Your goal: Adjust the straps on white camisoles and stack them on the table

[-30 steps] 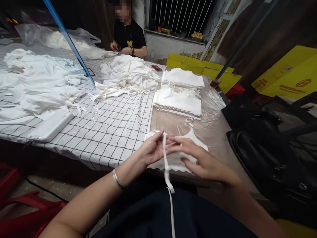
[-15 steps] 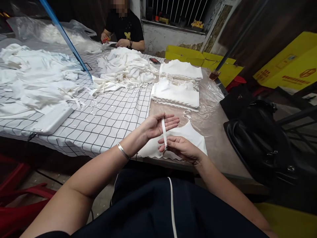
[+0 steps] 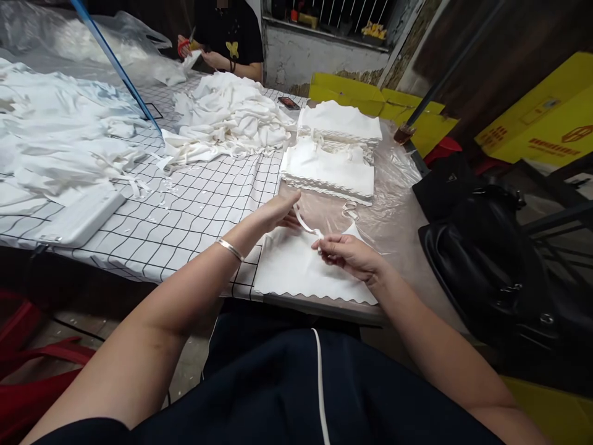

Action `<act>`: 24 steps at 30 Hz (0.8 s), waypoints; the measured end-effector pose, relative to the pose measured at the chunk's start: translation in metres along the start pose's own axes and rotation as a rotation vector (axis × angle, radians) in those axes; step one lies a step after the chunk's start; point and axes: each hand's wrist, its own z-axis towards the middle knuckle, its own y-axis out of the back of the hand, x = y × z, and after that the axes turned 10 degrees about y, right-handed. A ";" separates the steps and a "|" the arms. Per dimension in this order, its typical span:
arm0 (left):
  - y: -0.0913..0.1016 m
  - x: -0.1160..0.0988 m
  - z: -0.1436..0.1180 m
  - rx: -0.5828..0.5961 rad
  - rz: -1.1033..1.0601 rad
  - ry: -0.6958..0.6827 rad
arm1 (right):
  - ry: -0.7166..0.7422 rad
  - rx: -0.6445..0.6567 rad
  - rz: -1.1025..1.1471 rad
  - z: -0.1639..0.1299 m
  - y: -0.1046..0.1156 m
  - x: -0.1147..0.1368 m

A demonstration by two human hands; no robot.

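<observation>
A white camisole point(image 3: 296, 266) with a wavy hem lies flat at the table's near edge. My right hand point(image 3: 349, 254) pinches one of its thin white straps point(image 3: 303, 221) between thumb and fingertips, just above the cloth. My left hand point(image 3: 281, 213), with a silver bangle at the wrist, is at the strap's far end, thumb apart from the stretched fingers. The strap bows between both hands and passes by the left thumb; the left palm is turned away. The other strap point(image 3: 351, 211) lies curled on the plastic-covered tabletop.
Two stacks of folded white tops point(image 3: 328, 170) stand beyond the camisole. Loose white garments point(image 3: 231, 111) are heaped to the left, near a white power bank-like box point(image 3: 81, 216). A black bag point(image 3: 491, 266) sits at right. Across the table, a person holds red-handled scissors point(image 3: 184, 46).
My left hand has turned from palm up and moved slightly left and away. My right hand has shifted right and up, and the strap has gone from straight to bowed.
</observation>
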 end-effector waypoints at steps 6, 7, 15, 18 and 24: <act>0.001 0.046 -0.022 -0.358 0.934 -0.362 | 0.089 -0.157 0.057 0.031 0.024 0.011; -0.003 0.053 -0.025 -0.350 0.988 -0.402 | 0.111 -0.159 0.043 0.035 0.027 0.010; -0.017 0.063 -0.025 -0.228 1.002 -0.364 | 0.278 -0.165 -0.269 0.046 0.022 -0.009; -0.016 0.064 -0.026 -0.222 0.954 -0.360 | 0.337 -0.103 -0.383 0.043 0.015 -0.016; -0.018 0.070 -0.030 -0.239 0.829 -0.364 | 0.381 -0.011 -0.639 0.041 0.011 -0.027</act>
